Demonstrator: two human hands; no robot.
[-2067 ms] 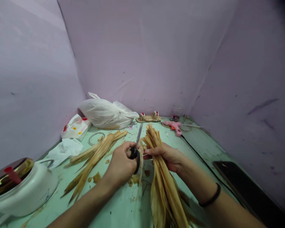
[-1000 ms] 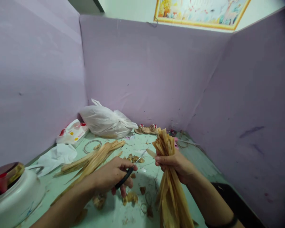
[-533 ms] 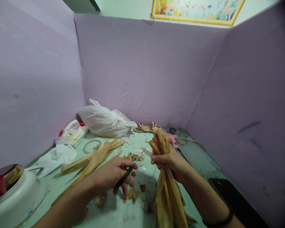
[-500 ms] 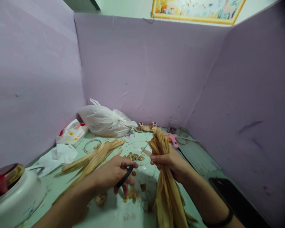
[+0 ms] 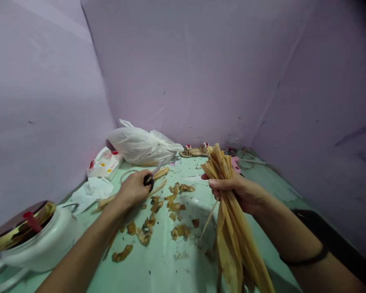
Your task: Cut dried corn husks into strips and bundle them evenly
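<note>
My right hand point(image 5: 239, 189) is wrapped round a bundle of dried corn husks point(image 5: 232, 240), just below its gathered top. The husks' trimmed ends stick up above the fist, and the long leaves hang down toward me. My left hand point(image 5: 132, 189) is at the left, over a loose pile of husks point(image 5: 160, 174). It has a pair of scissors point(image 5: 148, 182) by the black handles, the blades pointing away from me. Its fingertips are partly hidden. Brown husk scraps point(image 5: 151, 221) lie scattered on the pale green table point(image 5: 171, 276) between the hands.
A tied white plastic bag point(image 5: 143, 146) stands at the back, beside a tissue pack point(image 5: 105, 165) and crumpled tissue point(image 5: 91, 191). A white pot point(image 5: 45, 248) with a gold-rimmed lid is near left. Behind the bundle are a pink glue gun point(image 5: 235, 164) and a woven piece point(image 5: 195, 151).
My left hand has moved left with the scissors, away from the bundle to the husk pile. The right hand still grips the bundle. The view has tilted downward.
</note>
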